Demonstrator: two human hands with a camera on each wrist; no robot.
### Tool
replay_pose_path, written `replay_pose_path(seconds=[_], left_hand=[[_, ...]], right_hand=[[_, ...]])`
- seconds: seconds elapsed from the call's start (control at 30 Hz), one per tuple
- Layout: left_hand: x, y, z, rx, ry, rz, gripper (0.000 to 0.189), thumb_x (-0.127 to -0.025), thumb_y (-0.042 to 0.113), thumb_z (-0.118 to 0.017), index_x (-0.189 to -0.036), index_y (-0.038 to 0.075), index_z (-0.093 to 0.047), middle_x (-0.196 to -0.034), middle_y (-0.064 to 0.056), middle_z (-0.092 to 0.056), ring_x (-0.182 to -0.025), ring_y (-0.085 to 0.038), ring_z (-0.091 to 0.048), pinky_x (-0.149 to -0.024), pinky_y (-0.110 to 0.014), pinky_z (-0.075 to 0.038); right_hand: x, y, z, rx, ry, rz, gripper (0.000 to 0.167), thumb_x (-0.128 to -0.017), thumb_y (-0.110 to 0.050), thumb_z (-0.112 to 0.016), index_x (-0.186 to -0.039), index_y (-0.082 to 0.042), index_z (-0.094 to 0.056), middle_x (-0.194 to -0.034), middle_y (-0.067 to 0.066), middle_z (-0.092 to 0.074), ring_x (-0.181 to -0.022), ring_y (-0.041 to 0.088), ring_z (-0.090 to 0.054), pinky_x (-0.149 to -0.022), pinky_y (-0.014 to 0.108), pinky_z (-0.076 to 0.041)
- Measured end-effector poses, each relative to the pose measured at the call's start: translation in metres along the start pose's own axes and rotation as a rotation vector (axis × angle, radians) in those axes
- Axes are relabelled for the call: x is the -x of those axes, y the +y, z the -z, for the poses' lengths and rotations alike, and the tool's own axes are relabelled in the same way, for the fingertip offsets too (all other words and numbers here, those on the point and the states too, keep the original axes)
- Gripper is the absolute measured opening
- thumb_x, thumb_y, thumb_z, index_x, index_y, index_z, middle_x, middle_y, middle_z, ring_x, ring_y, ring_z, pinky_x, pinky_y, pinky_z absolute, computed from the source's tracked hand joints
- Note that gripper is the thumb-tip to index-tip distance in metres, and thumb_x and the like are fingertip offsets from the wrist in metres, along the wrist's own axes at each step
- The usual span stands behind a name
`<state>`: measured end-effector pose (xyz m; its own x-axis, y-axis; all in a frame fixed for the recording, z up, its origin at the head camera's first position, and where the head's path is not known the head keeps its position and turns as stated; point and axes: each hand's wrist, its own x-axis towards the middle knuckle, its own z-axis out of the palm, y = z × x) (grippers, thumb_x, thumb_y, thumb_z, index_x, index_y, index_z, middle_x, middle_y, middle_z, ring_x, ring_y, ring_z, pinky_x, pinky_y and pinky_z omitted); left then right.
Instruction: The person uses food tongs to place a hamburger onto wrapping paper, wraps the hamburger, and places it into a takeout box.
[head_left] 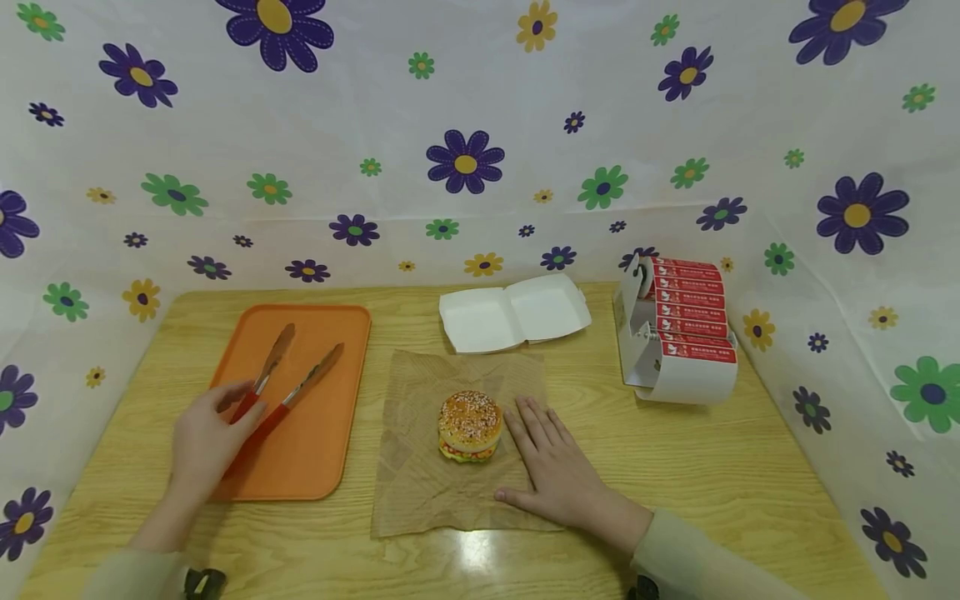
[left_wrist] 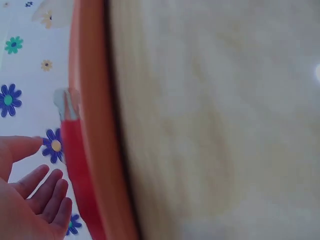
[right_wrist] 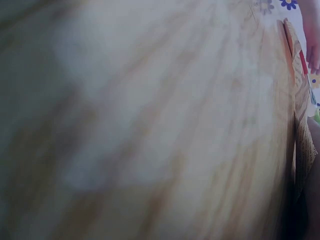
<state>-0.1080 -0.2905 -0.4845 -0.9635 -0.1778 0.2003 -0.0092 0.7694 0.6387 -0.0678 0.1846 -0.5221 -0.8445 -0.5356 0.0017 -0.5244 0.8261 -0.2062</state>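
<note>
On an orange tray (head_left: 330,442) lies a pair of tongs (head_left: 317,375) with red handles, its two arms spread apart. My left hand (head_left: 206,442) is over the handles at the tray's left side. In the left wrist view, the fingers of that hand (left_wrist: 30,195) are loosely bent, with a gap between them and the red tongs handle (left_wrist: 77,165). A sesame-bun hamburger (head_left: 470,425) sits on a crinkled sheet of brown wrapping paper (head_left: 420,492). Just right of the hamburger, my right hand (head_left: 558,475) rests palm down on the paper, fingers extended.
Behind the paper stands an unfolded white takeaway box (head_left: 480,321). A dispenser with a roll of red-and-white labels (head_left: 690,308) is at the back right. Flower-patterned cloth (head_left: 465,83) surrounds the wooden table (head_left: 637,458) at the back and sides.
</note>
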Motion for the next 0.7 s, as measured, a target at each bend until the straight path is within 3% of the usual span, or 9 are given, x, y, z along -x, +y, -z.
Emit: replay_pose_path(seconds=[0.23, 0.53, 0.63, 0.7], left_hand=[[-0.014, 0.032, -0.014, 0.094, -0.037, -0.030, 0.033, -0.099, 0.015, -0.075, -0.129, 0.000, -0.073, -0.120, -0.022, -0.078, -0.109, -0.041, -0.071, -0.078, -0.002, -0.044], [-0.031, 0.066, -0.055, 0.228, -0.082, -0.068, 0.029, -0.099, 0.007, -0.075, -0.126, -0.004, -0.074, -0.119, -0.023, -0.078, -0.107, -0.039, -0.073, -0.081, 0.008, -0.039], [-0.033, 0.075, -0.068, 0.233, -0.108, -0.056, 0.030, -0.100, 0.010, -0.074, -0.127, -0.002, -0.073, -0.120, -0.021, -0.078, -0.109, -0.036, -0.074, -0.081, 0.003, -0.043], [-0.033, 0.080, -0.076, 0.232, -0.123, -0.057, 0.030, -0.100, 0.012, -0.074, -0.127, -0.002, -0.074, -0.120, -0.020, -0.078, -0.110, -0.035, -0.074, -0.087, -0.010, -0.054]], right_hand=[[0.001, -0.001, 0.001, -0.007, 0.030, 0.011, 0.111, -0.096, -0.082, -0.048, -0.169, -0.004, -0.020, -0.176, 0.025, -0.016, -0.164, 0.041, -0.018, -0.133, 0.059, -0.022], [-0.001, -0.001, 0.004, -0.004, -0.060, -0.015, 0.111, -0.096, -0.074, -0.057, -0.171, -0.005, -0.013, -0.178, 0.024, -0.008, -0.166, 0.039, -0.009, -0.135, 0.059, -0.017], [0.000, 0.000, 0.002, -0.007, -0.038, -0.007, 0.111, -0.096, -0.076, -0.056, -0.170, -0.004, -0.015, -0.178, 0.024, -0.010, -0.166, 0.040, -0.012, -0.134, 0.060, -0.019], [0.000, 0.001, 0.000, -0.006, -0.010, 0.003, 0.111, -0.096, -0.078, -0.053, -0.170, -0.004, -0.017, -0.177, 0.024, -0.012, -0.165, 0.041, -0.014, -0.133, 0.060, -0.022]])
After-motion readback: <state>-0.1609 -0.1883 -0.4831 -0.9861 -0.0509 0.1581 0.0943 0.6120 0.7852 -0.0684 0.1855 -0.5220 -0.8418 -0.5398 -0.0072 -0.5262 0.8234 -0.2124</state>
